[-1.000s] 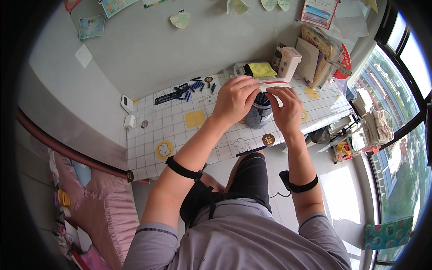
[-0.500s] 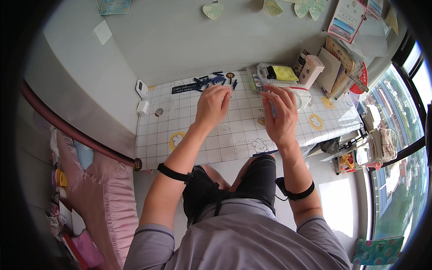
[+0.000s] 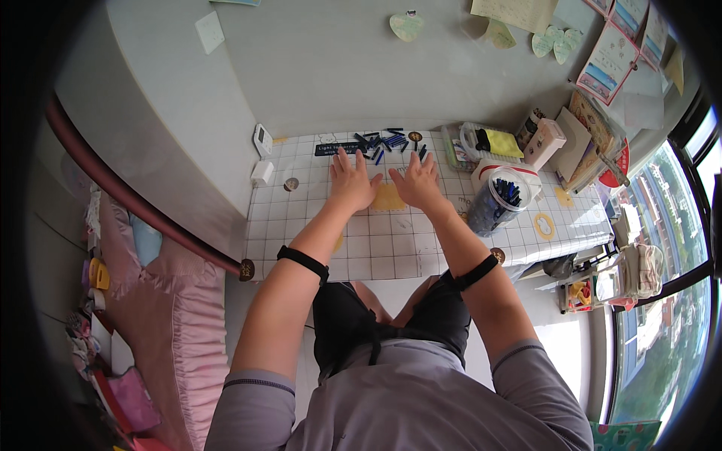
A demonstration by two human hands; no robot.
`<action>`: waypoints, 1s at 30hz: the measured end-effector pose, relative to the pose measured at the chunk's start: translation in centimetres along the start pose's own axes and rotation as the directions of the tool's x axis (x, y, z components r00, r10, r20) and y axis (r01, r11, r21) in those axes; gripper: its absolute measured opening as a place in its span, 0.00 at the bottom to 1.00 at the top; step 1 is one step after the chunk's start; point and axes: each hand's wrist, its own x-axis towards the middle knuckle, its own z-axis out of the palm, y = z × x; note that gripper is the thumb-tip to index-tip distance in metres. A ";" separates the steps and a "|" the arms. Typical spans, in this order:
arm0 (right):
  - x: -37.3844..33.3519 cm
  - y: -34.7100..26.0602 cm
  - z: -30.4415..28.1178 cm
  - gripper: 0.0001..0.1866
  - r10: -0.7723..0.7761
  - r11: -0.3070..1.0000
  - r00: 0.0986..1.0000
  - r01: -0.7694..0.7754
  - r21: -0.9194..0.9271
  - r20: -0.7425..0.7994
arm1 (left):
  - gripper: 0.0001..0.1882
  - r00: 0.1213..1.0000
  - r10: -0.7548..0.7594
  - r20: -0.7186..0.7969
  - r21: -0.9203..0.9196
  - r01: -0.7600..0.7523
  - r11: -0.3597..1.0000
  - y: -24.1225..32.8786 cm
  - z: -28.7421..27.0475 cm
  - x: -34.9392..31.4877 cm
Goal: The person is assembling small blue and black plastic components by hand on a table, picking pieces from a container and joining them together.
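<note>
My left hand (image 3: 352, 183) is open on or just over the white gridded tabletop (image 3: 331, 248), fingers spread toward the far edge. Close to its right, my right hand (image 3: 420, 183) is open too, palm down. Neither holds anything. Just beyond the fingertips lies a loose scatter of short dark blue sticks (image 3: 393, 140), too small to name exactly; a few lie right by the fingers of each hand. To the right of my right hand stands a clear plastic jar (image 3: 485, 219), its top uncovered, with many similar dark sticks (image 3: 508, 192) inside.
Behind the jar are a white case (image 3: 489, 167) and a clear box with a yellow-green cloth (image 3: 502, 143). A pale pink box (image 3: 543, 143) and upright books (image 3: 583, 139) fill the back right corner. Small white devices (image 3: 262, 140) line the left wall.
Both hands have lowered and come closer together, fingers now spread flat. My right hand has moved left, and the jar it mostly covered now shows. The view has shifted.
</note>
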 end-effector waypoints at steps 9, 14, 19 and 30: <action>2.5 0.2 0.1 0.38 0.240 0.970 0.948 -0.242 -0.013 0.209 | 0.40 0.976 -0.109 0.190 0.190 0.072 0.979 0.7 0.1 2.1; 3.3 0.6 0.5 0.38 0.180 0.974 0.974 -0.196 0.117 0.135 | 0.42 0.981 -0.077 0.180 0.121 0.056 0.991 0.6 0.2 2.7; 3.9 0.9 1.5 0.36 0.100 0.993 0.987 -0.107 0.052 0.127 | 0.45 0.987 -0.128 0.095 0.134 0.115 0.984 0.3 1.1 3.6; 4.7 1.1 2.0 0.32 0.075 0.975 0.993 -0.054 -0.215 0.092 | 0.39 0.991 -0.125 0.044 0.137 0.118 0.984 0.4 1.5 3.7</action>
